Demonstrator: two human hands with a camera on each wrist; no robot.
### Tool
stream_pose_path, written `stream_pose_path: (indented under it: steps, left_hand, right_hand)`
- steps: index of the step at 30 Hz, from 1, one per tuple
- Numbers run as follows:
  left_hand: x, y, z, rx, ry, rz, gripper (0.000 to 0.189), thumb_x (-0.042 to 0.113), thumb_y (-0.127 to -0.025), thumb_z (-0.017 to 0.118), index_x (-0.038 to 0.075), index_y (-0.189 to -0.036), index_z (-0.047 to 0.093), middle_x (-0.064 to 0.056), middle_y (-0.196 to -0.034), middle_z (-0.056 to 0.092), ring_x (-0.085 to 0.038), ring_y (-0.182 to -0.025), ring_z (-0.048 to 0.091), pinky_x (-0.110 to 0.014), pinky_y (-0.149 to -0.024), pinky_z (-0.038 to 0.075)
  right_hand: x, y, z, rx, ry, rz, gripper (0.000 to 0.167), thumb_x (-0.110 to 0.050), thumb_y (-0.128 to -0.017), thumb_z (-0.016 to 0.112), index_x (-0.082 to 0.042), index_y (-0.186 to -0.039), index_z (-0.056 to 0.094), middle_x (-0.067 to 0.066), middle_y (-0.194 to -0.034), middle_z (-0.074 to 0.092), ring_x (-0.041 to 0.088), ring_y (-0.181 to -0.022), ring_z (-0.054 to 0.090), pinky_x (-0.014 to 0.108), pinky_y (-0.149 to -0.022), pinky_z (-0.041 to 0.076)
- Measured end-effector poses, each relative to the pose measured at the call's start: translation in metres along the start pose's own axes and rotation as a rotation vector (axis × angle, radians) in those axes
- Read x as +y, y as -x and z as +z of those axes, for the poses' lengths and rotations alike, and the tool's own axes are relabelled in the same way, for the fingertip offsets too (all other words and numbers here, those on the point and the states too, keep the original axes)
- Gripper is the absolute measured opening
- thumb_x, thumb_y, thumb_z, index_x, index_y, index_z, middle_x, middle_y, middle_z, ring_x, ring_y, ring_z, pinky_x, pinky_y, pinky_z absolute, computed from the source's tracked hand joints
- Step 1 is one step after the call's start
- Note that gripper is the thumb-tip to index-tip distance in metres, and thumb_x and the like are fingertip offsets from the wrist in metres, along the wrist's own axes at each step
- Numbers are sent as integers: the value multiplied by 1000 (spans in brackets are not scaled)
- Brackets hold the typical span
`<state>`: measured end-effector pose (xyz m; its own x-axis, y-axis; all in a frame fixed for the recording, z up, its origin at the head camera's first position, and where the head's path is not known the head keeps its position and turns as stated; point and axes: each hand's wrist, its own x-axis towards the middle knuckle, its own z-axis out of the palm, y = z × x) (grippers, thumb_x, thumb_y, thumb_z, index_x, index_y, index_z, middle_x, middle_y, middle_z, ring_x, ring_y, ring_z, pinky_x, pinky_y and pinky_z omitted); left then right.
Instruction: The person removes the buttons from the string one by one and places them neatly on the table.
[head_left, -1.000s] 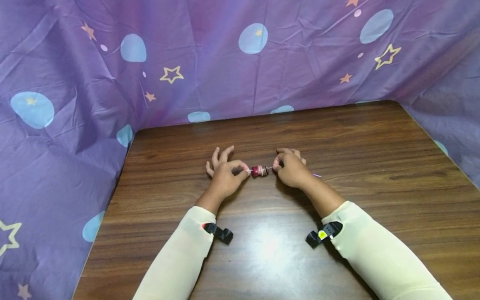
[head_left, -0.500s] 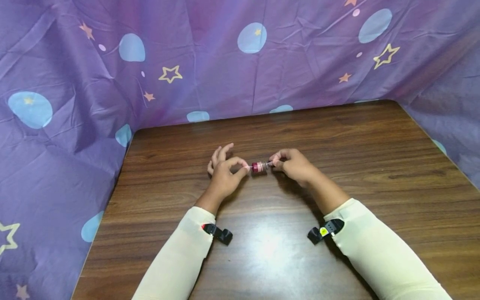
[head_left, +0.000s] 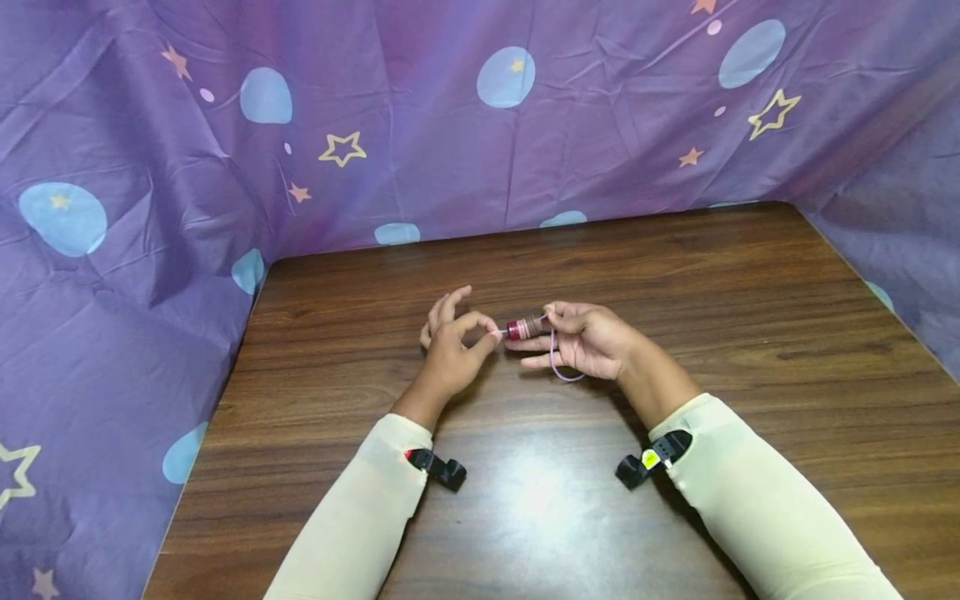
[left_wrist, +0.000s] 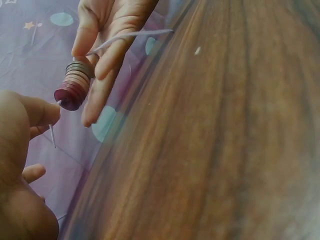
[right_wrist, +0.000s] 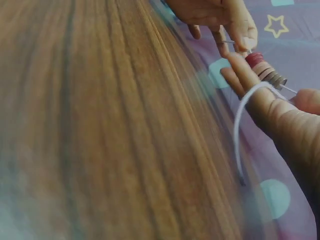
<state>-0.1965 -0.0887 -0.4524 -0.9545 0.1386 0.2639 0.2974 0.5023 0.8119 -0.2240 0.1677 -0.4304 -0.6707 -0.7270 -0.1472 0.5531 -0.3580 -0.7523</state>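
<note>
The discs point(head_left: 522, 328) hang threaded on a cord point(right_wrist: 236, 130) above the bench point(head_left: 750, 317), between the two hands' fingers. The left hand point(head_left: 453, 346) pinches the cord between thumb and forefinger, just beside the red end. The right hand point(head_left: 596, 342) pinches it near the grey-brown end, other fingers stretched alongside the discs; whether they touch, I cannot tell.

The right hand point(head_left: 592, 340) has turned palm up, the purple cord point(right_wrist: 237, 135) looping across it.
</note>
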Motion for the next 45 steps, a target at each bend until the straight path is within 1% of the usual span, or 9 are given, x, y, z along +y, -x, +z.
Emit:
stream_pose_path:
  steps: [4, 8, 15, 19, 25, 33, 36, 40, 45]
  left_hand:
    - [1, 1, 1, 10, -6, 12, 10, 23, -93, 77, 14, -92, 73, -17, -172, 41, -48, -163, 20, -80, -124, 3]
    - [1, 1, 0, 11, -4, 18, 9, 21, -94, 78, 13, -93, 74, -16, -172, 41, -45, -163, 22, -79, -123, 5]
    - [-1, 0, 1, 5, 13, 24, 9, 22, -94, 79, 14, -93, 74, -15, -172, 41, -43, -163, 22, -78, -123, 7]
    - [1, 1, 0, -2, 17, 34, 9, 22, -94, 79, 14, -93, 75, -15, -172, 41, -44, -163, 22, -78, -123, 7]
    - [1, 1, 0, -23, 18, 41, 9, 21, -98, 78, 13, -101, 79, -15, -172, 41, -44, -163, 22, -78, -123, 8]
    - [1, 3, 0, -28, 31, 4, 17, 23, -99, 75, 14, -112, 81, -14, -172, 41, -40, -164, 20, -76, -125, 6]
    - [1, 4, 0, -15, 37, -11, 21, 25, -98, 75, 14, -116, 80, -14, -171, 42, -39, -164, 21, -75, -125, 9]
    - [1, 4, -1, 24, 39, -28, 27, 25, -98, 74, 13, -122, 78, -16, -168, 46, -39, -162, 26, -72, -124, 14]
    - [1, 5, 0, 96, 51, 2, 24, 23, -99, 75, 10, -119, 78, -19, -158, 56, -40, -156, 37, -70, -120, 22]
  right_hand:
    - [2, 0, 1, -23, -102, 8, 33, -7, -118, 28, -6, -100, 56, 25, -140, 70, 48, -132, 69, 63, -107, 57]
    - [3, -1, 3, -22, -133, 8, 33, -7, -118, 29, -7, -99, 57, 28, -139, 69, 48, -129, 71, 64, -107, 57]
    - [2, -2, 5, -6, -101, 7, 33, -11, -119, 30, -8, -101, 58, 27, -137, 70, 47, -128, 72, 63, -108, 57]
    - [2, -2, 7, -4, -39, -2, 29, -10, -117, 33, -9, -103, 58, 24, -134, 70, 44, -127, 73, 59, -109, 58]
    - [4, -3, 8, 54, 56, -28, 10, -2, -113, 45, -6, -120, 52, 20, -128, 71, 38, -120, 77, 52, -106, 62]
    - [4, -2, 8, 101, 76, -38, 32, 1, -112, 47, -1, -143, 39, 19, -130, 72, 35, -119, 78, 46, -105, 63]
    - [4, -2, 8, 112, 82, -50, 34, 5, -111, 48, 0, -144, 44, 17, -127, 74, 32, -118, 79, 44, -105, 63]
    - [5, -1, 7, 127, 82, -74, 33, 9, -108, 50, -1, -138, 58, 18, -123, 76, 30, -115, 80, 39, -106, 62]
    - [7, -2, 6, 167, 108, -94, 33, 14, -105, 53, -3, -130, 66, 15, -121, 77, 27, -111, 81, 33, -105, 61]
